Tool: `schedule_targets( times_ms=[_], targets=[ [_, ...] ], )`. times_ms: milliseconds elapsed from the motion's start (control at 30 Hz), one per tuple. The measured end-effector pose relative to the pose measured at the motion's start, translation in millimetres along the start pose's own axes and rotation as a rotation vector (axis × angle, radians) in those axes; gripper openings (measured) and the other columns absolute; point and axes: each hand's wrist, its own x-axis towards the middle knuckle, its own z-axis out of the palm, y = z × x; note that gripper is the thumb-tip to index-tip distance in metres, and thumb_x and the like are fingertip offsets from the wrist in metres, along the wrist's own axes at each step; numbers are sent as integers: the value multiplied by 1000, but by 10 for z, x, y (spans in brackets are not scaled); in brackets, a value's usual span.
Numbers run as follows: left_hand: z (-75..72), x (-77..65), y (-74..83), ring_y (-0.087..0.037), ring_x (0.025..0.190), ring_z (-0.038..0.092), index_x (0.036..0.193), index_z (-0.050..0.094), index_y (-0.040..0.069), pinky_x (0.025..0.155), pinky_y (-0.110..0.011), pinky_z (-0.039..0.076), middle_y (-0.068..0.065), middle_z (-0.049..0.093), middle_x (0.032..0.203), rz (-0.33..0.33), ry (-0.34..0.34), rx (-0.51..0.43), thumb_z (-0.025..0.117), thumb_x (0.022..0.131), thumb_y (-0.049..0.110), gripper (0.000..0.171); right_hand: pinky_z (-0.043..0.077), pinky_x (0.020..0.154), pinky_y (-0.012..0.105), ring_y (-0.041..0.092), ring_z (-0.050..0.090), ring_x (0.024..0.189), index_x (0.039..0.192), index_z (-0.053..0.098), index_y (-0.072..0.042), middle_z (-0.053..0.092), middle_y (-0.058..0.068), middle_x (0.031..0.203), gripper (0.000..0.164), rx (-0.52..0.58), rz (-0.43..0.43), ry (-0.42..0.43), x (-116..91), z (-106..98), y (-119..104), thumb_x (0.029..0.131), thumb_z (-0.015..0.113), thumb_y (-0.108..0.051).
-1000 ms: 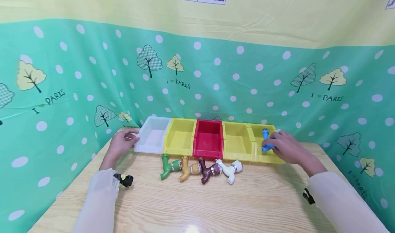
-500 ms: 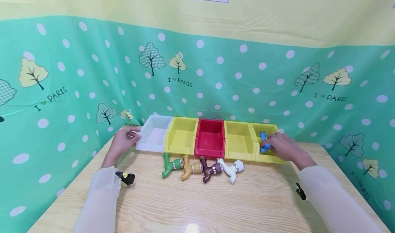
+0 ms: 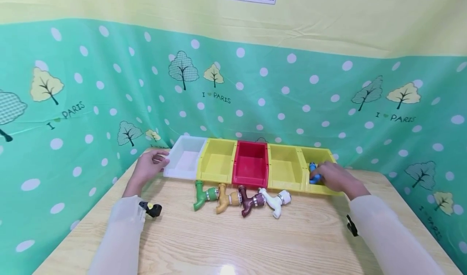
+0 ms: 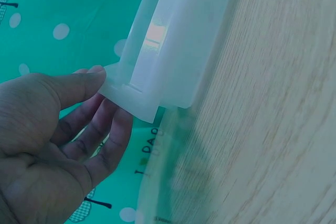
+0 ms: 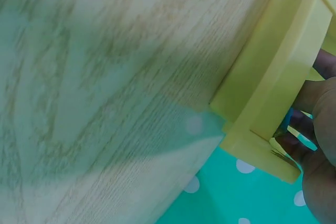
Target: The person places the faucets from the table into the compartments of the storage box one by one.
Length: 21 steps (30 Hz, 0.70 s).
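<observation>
My right hand (image 3: 333, 175) reaches into the rightmost yellow bin (image 3: 324, 190) and grips a blue plastic tap (image 3: 313, 178), low between the bin's walls. In the right wrist view the fingers (image 5: 304, 124) curl over the bin's side, and only a sliver of blue shows between them. At the other end of the row my left hand (image 3: 147, 167) pinches the side edge of the white bin (image 4: 134, 100), thumb on the rim and fingertips just under it. Along the bins' front lie a green tap (image 3: 200, 196), an orange-yellow tap (image 3: 224, 200), a maroon tap (image 3: 248, 202) and a white tap (image 3: 275, 202).
Between the end bins stand a yellow bin (image 3: 219, 177), a red bin (image 3: 251, 180) and another yellow bin (image 3: 286, 182), side by side on the wooden table (image 3: 233, 234). A patterned green and yellow cloth (image 3: 255, 84) hangs behind and at both sides.
My right hand has lowered the blue tap deeper into the rightmost yellow bin. The left hand keeps its place at the white bin. The head view has shifted slightly.
</observation>
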Motion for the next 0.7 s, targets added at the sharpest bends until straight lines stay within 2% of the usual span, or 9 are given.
schedule_targets(
  times_ms=[267,467,633,700],
  targets=[
    [25,-10,19,-32,96,60,119,59,5,73,-39,58,-18,59,106,12,6,-12,63,93,19,30,54,72,38,17,61,81,93,76,-21,67,-5,88,35,53,7,-80,0,-29,-9,84,61,8],
    [4,-5,20,-32,98,59,120,59,5,74,-40,58,-18,58,108,6,8,-9,63,93,19,30,55,74,38,16,61,82,97,75,-19,66,-3,90,37,76,-4,-155,34,-83,-35,84,57,11],
    [-1,-12,31,-33,97,59,119,59,5,73,-41,58,-18,58,106,14,13,-12,63,93,17,29,53,69,33,13,57,76,91,72,-20,64,-7,83,32,94,-42,-154,-17,-125,-98,88,57,8],
    [4,-9,31,-33,97,59,118,59,5,72,-40,58,-18,59,106,15,13,-13,63,93,17,29,55,71,35,16,62,80,93,72,-18,66,-7,86,28,106,-54,-136,-75,-135,-119,89,58,6]
  ],
)
